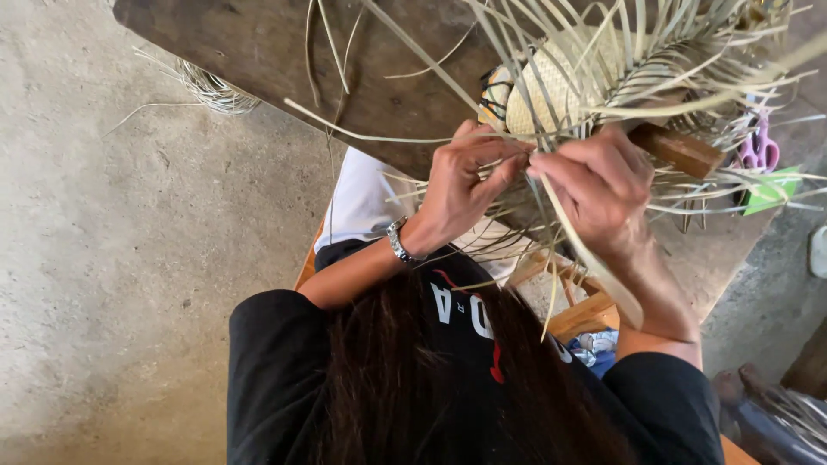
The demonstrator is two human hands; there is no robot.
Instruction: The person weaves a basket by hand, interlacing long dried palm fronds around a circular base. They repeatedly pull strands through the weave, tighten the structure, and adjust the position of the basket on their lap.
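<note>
Pinching pale straw strips at the dark table's edge, left hand and right hand, both grips pressed together.

Pale straw-coloured woven piece, dark brown board, pink scissors, perhaps a green card.

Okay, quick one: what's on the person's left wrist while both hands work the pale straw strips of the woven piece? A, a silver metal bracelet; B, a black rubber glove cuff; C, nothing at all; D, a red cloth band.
A: a silver metal bracelet circles the wrist of the left hand, which pinches the pale straw strips beside the right hand.
</note>
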